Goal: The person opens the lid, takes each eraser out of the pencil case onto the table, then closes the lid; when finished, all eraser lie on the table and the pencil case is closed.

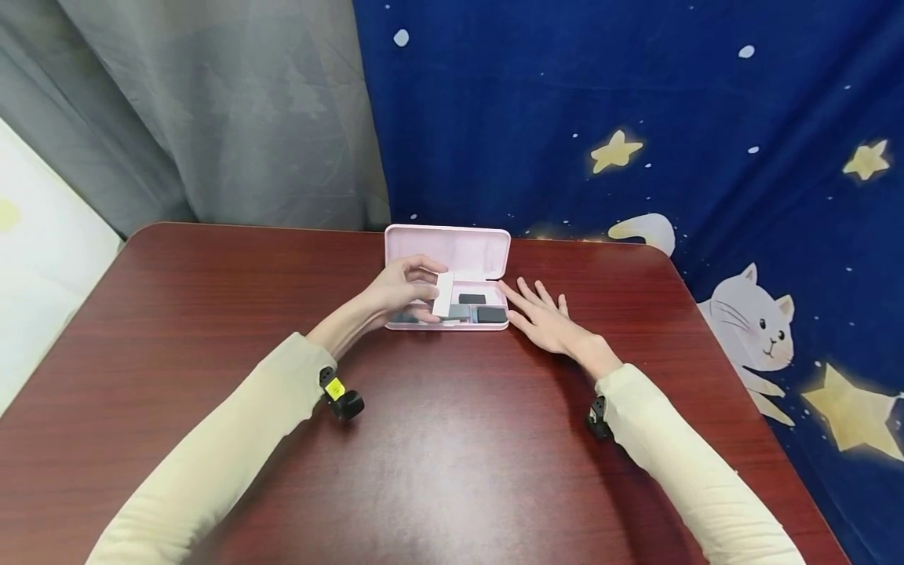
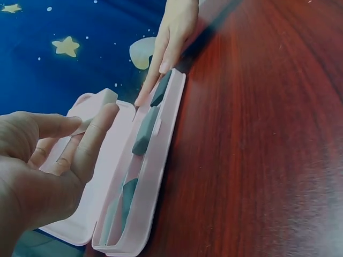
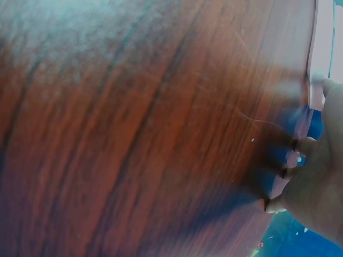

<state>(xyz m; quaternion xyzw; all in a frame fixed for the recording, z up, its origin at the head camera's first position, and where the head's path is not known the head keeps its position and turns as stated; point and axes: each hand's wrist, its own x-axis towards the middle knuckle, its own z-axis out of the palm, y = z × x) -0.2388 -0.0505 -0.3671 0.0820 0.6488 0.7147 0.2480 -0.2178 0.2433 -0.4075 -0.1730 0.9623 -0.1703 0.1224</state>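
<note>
An open pink pencil case [image 1: 417, 239] stands near the table's far edge, its lid raised at the back. Over its tray, my left hand [image 1: 399, 289] pinches a white rectangular block [image 1: 442, 295], which looks like an eraser, between thumb and fingers. The left wrist view shows this white block [image 2: 109, 96] held above the case. Several dark blocks lie inside, among them a black one [image 1: 491, 315] at the right end and a grey-green one [image 2: 144, 132] in the middle. My right hand [image 1: 544, 322], fingers spread and fairly straight, rests its fingertips at the case's right end.
The reddish-brown wooden table [image 1: 452, 439] reaches under both forearms. Behind it hang a grey curtain [image 1: 261, 118] and a dark blue curtain [image 1: 508, 118] with stars and a cat. A black wrist camera [image 1: 346, 404] sits on the left sleeve.
</note>
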